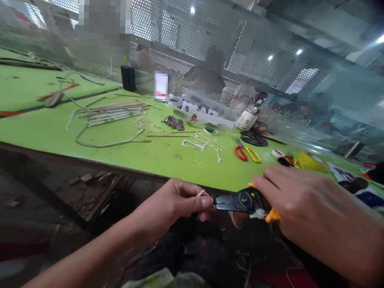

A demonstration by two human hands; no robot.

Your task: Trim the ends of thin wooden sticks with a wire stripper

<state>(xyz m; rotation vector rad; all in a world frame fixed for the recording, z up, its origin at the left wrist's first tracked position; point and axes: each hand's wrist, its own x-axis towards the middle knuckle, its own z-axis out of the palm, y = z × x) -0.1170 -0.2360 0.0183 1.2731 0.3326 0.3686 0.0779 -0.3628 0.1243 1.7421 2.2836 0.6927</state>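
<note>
Wrapped round the orange handles of black pliers (240, 201), my right hand (298, 202) is closed at the right, in front of the table's edge. The pliers' jaws point left and reach the fingertips of my left hand (185, 198). Thumb and fingers of that left hand are pinched on a small thin wooden stick (201, 193), whose end shows above the thumb. What lies between the jaws is too small to make out. Both hands are above my lap, just off the edge of the green table (141, 159).
Scissors with red and yellow handles (246, 152) lie beyond my right hand. Wooden sticks (114, 112), a white cable (100, 145), white scraps (193, 145), a phone (161, 86), a white bottle (248, 117) and yellow tape (309, 160) are on the table. Behind stands a perforated screen.
</note>
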